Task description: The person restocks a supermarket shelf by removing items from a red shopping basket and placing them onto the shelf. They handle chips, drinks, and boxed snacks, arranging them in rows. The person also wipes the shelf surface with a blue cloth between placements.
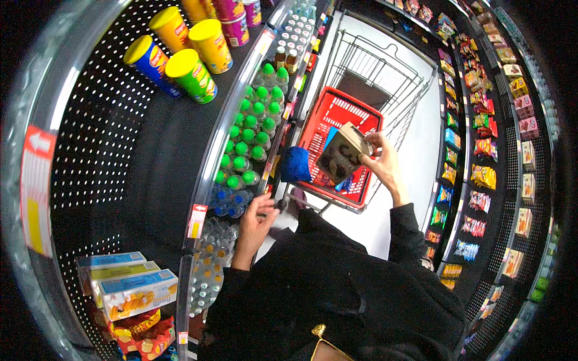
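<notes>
My right hand (381,162) grips the end of a brown cardboard box (341,158) between thumb and fingers. The box is tilted over a red plastic shopping basket (345,97), which rests on a wire shopping cart (361,49). Inside the basket, partly hidden under the box, are blue items and some colourful packaging. A dark blue cloth-like thing (295,164) lies at the basket's left edge. My left hand (258,223) is raised beside the shelf edge, fingers apart and slightly curled, holding nothing.
Left of me, a black perforated shelf carries snack canisters (192,74), snack cartons (137,293) and red snack bags (144,334). Lower down stand green-capped bottles (248,135). Across the white floor, right-hand shelves hold snack packets (483,176) and boxes (524,106).
</notes>
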### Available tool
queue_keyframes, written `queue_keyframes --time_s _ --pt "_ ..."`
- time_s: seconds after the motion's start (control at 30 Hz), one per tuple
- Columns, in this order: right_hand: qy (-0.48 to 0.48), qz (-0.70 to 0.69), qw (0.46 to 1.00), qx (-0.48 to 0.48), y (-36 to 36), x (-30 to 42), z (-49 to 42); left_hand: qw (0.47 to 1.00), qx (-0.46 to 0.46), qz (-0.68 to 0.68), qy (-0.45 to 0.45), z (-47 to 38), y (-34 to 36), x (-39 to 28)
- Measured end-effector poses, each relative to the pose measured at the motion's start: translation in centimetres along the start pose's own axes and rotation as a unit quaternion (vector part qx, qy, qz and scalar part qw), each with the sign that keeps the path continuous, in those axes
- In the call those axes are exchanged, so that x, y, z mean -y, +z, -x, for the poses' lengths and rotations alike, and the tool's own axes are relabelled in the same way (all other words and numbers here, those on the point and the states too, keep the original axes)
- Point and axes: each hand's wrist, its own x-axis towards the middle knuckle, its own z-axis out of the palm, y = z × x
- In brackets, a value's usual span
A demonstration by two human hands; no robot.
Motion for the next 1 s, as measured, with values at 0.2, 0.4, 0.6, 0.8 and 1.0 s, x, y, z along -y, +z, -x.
queue_keyframes --time_s 0.2,0.4,0.6,0.8,1.0 --pt "-0.104 -0.092 0.972 0.190 -0.1 12.0 -0.4 0.979 0.006 -0.151 0.137 -1.6 -0.5 -5.6" --pt "-0.214 -0.149 0.911 0.319 5.7 20.3 -1.1 0.988 -0.076 -0.096 0.093 2.1 -3.9 -6.6" --pt "-0.270 -0.240 0.846 0.393 13.8 25.1 -0.6 0.933 -0.316 -0.002 0.169 6.5 -7.7 -7.5" --pt "-0.330 -0.196 0.806 0.450 24.7 27.1 0.0 0.876 -0.451 0.042 0.166 7.6 -13.7 -6.7" --pt "-0.358 -0.208 0.808 0.418 32.5 31.0 -1.1 0.794 -0.583 -0.004 0.172 5.4 -18.7 -4.4"
